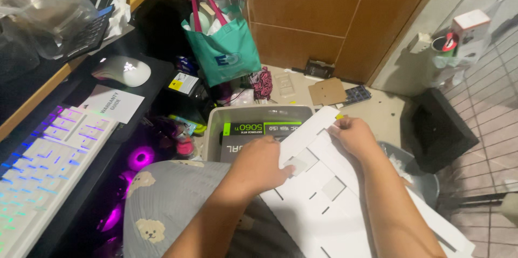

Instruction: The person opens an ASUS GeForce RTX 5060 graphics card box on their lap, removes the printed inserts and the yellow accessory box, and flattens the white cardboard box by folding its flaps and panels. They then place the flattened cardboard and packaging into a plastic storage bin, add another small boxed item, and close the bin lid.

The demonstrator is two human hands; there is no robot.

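Note:
A large white cardboard insert with square cut-outs and slits lies across my lap and over a grey bin. My left hand presses on its left edge, thumb by a square opening. My right hand grips its far upper edge, next to a small yellow-green bit. Inside the bin rests a black and green product box, partly covered by the insert. My knee in grey trousers with a bear print is at lower left.
A lit white keyboard, a white mouse and a white leaflet sit on the black desk at left. A teal tote bag hangs ahead. Cardboard scraps lie on the floor; a black box stands right.

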